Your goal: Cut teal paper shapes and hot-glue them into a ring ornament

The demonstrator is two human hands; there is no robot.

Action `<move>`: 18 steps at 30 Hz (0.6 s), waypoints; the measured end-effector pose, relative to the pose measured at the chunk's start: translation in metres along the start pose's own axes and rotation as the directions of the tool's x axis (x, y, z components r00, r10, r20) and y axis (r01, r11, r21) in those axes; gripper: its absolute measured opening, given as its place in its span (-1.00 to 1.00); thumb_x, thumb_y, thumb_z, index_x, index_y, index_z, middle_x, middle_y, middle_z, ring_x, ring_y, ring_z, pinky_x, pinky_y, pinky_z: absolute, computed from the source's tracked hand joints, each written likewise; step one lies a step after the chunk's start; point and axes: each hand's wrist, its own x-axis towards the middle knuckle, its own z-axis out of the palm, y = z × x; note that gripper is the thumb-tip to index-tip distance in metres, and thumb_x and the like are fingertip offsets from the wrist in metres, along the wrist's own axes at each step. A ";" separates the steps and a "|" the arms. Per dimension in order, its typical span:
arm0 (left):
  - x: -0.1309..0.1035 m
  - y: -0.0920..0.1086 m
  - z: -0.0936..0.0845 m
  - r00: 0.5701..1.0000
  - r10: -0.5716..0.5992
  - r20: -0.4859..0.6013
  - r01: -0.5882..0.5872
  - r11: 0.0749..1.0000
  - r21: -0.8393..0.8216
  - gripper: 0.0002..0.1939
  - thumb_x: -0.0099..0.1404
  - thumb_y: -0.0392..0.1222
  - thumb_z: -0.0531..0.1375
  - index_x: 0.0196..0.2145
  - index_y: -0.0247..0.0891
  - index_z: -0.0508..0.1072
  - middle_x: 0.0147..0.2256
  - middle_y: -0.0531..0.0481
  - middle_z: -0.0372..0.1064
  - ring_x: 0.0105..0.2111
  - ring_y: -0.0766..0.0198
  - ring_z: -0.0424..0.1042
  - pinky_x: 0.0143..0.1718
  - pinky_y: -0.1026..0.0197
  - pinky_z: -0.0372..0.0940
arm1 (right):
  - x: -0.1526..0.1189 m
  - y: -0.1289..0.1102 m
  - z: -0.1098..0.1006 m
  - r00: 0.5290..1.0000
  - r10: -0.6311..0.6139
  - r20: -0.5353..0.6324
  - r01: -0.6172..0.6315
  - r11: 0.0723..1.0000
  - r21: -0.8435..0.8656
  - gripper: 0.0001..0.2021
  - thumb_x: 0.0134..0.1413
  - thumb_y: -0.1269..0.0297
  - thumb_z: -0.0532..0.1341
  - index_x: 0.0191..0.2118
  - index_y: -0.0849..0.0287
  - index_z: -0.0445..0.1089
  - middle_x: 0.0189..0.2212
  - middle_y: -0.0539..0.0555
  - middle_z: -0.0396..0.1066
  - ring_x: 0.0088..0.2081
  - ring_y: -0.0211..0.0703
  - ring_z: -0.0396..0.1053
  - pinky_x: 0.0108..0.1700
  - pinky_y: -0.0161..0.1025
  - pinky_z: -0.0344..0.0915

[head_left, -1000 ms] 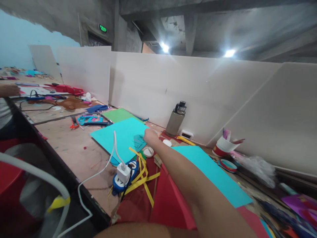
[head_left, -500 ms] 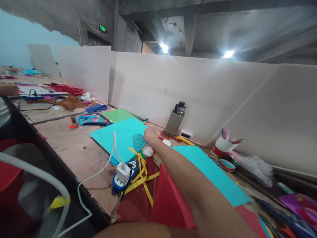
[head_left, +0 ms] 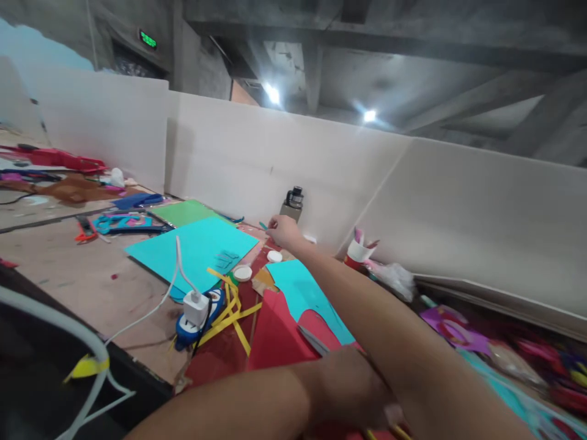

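My right hand (head_left: 283, 232) reaches far across the table with its fingers pinched on a small teal paper piece (head_left: 263, 225). Left of it and lower, several cut teal pieces (head_left: 226, 260) lie on a turquoise sheet (head_left: 178, 250). Low in the view, my left hand (head_left: 353, 382) bends inward beneath the right forearm, closed around scissors (head_left: 313, 340). Their blades stick out on its far side and yellow handles show below; the fingers are partly hidden and blurred. Under the blades are a red sheet (head_left: 277, 336) and a turquoise sheet with a curved cut edge (head_left: 298, 284).
A blue power strip (head_left: 186, 333) carries a white charger (head_left: 195, 307) beside yellow paper strips (head_left: 236, 315). White lids (head_left: 243, 273) lie near the middle. A bottle (head_left: 292, 206) leans at the white partition (head_left: 257, 153). A cup with tools (head_left: 358, 249) stands to the right.
The view has swung right. My right hand has lifted away from the cut teal pieces, with one piece in its fingers. My left hand and the scissors have come into view.
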 end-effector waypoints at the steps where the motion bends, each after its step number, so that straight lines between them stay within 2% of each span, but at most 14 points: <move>1: 0.002 -0.001 0.002 1.000 -0.013 -0.002 0.013 1.000 -0.008 -0.83 0.23 -0.17 0.13 -0.25 -0.21 0.47 -0.21 -0.06 0.43 -0.22 0.19 0.38 -0.24 0.22 0.26 | -0.008 0.007 -0.013 1.000 0.013 -0.022 -0.012 0.999 0.038 -0.93 -0.11 0.41 0.24 -0.40 0.21 0.40 -0.47 0.05 0.46 -0.41 -0.25 0.40 -0.39 -0.38 0.24; 3: 0.007 -0.007 0.003 0.992 -0.115 -0.050 0.112 0.992 -0.054 -0.85 0.19 -0.19 0.11 -0.38 -0.25 0.47 -0.38 -0.04 0.45 -0.34 0.22 0.39 -0.35 0.25 0.22 | -0.028 0.022 -0.037 0.997 0.042 -0.060 -0.034 0.992 0.123 -0.96 -0.12 0.43 0.22 -0.43 0.21 0.37 -0.57 0.01 0.42 -0.51 -0.27 0.36 -0.47 -0.38 0.22; 5: 0.014 -0.018 0.001 0.943 -0.281 -0.180 0.249 0.952 -0.179 -0.80 0.18 -0.18 0.09 -0.51 -0.28 0.44 -0.52 -0.01 0.39 -0.46 0.28 0.35 -0.45 0.28 0.16 | -0.053 0.038 -0.058 0.993 0.071 -0.092 -0.050 0.976 0.212 -0.98 -0.11 0.41 0.21 -0.45 0.20 0.34 -0.63 -0.03 0.36 -0.58 -0.30 0.32 -0.54 -0.39 0.19; 6: 0.018 -0.023 -0.002 0.897 -0.366 -0.246 0.298 0.914 -0.275 -0.79 0.16 -0.18 0.09 -0.56 -0.28 0.40 -0.58 0.02 0.34 -0.52 0.31 0.31 -0.50 0.29 0.12 | -0.067 0.046 -0.067 0.991 0.085 -0.107 -0.055 0.965 0.258 -0.97 -0.10 0.38 0.21 -0.46 0.19 0.32 -0.65 -0.05 0.34 -0.60 -0.31 0.30 -0.56 -0.40 0.18; 7: 0.021 -0.029 -0.006 0.840 -0.473 -0.267 0.346 0.844 -0.409 -0.78 0.15 -0.19 0.09 -0.59 -0.29 0.37 -0.62 0.04 0.29 -0.59 0.35 0.25 -0.54 0.29 0.08 | -0.082 0.054 -0.074 0.987 0.100 -0.123 -0.058 0.951 0.303 -0.95 -0.10 0.35 0.21 -0.47 0.19 0.31 -0.65 -0.06 0.33 -0.61 -0.32 0.29 -0.58 -0.40 0.18; 8: 0.024 -0.035 -0.011 0.766 -0.586 -0.263 0.372 0.739 -0.562 -0.79 0.15 -0.19 0.08 -0.58 -0.29 0.36 -0.65 0.07 0.25 -0.66 0.39 0.19 -0.58 0.30 0.06 | -0.097 0.061 -0.081 0.983 0.117 -0.142 -0.061 0.936 0.346 -0.92 -0.10 0.32 0.21 -0.47 0.18 0.29 -0.66 -0.07 0.31 -0.62 -0.33 0.28 -0.59 -0.40 0.18; 9: 0.026 -0.040 -0.016 0.701 -0.663 -0.263 0.356 0.645 -0.676 -0.80 0.16 -0.17 0.08 -0.56 -0.29 0.35 -0.67 0.09 0.21 -0.69 0.40 0.15 -0.61 0.29 0.04 | -0.112 0.068 -0.085 0.977 0.137 -0.161 -0.065 0.919 0.389 -0.90 -0.10 0.29 0.20 -0.45 0.18 0.28 -0.65 -0.08 0.31 -0.62 -0.34 0.27 -0.60 -0.41 0.19; 11: 0.029 -0.048 -0.028 0.638 -0.688 -0.347 0.174 0.567 -0.805 -0.80 0.15 -0.12 0.12 -0.51 -0.31 0.35 -0.63 0.08 0.23 -0.67 0.42 0.16 -0.60 0.31 0.04 | -0.141 0.081 -0.089 0.962 0.183 -0.202 -0.069 0.881 0.468 -0.86 -0.10 0.23 0.19 -0.42 0.17 0.25 -0.63 -0.09 0.30 -0.61 -0.34 0.27 -0.61 -0.41 0.20; 13: 0.029 -0.053 -0.037 0.628 -0.685 -0.369 0.023 0.491 -0.871 -0.73 0.14 -0.03 0.15 -0.43 -0.33 0.39 -0.59 0.06 0.24 -0.63 0.43 0.19 -0.58 0.32 0.05 | -0.163 0.092 -0.085 0.946 0.233 -0.226 -0.078 0.840 0.537 -0.81 -0.14 0.19 0.21 -0.42 0.17 0.24 -0.62 -0.09 0.29 -0.60 -0.33 0.28 -0.62 -0.41 0.20; 16: 0.028 -0.054 -0.040 0.700 -0.635 -0.326 -0.081 0.384 -0.920 -0.64 0.08 0.06 0.22 -0.40 -0.35 0.41 -0.53 0.03 0.26 -0.59 0.44 0.21 -0.56 0.33 0.05 | -0.181 0.103 -0.070 0.938 0.275 -0.212 -0.094 0.790 0.606 -0.76 -0.21 0.14 0.23 -0.46 0.18 0.22 -0.65 -0.10 0.26 -0.62 -0.32 0.28 -0.65 -0.40 0.20; 18: 0.028 -0.053 -0.036 0.748 -0.587 -0.312 -0.088 0.378 -0.922 -0.63 0.07 0.08 0.24 -0.45 -0.35 0.40 -0.54 0.04 0.25 -0.60 0.46 0.18 -0.57 0.33 0.03 | -0.185 0.107 -0.058 0.942 0.276 -0.192 -0.100 0.774 0.625 -0.73 -0.21 0.11 0.23 -0.47 0.17 0.21 -0.65 -0.10 0.25 -0.62 -0.32 0.28 -0.65 -0.39 0.21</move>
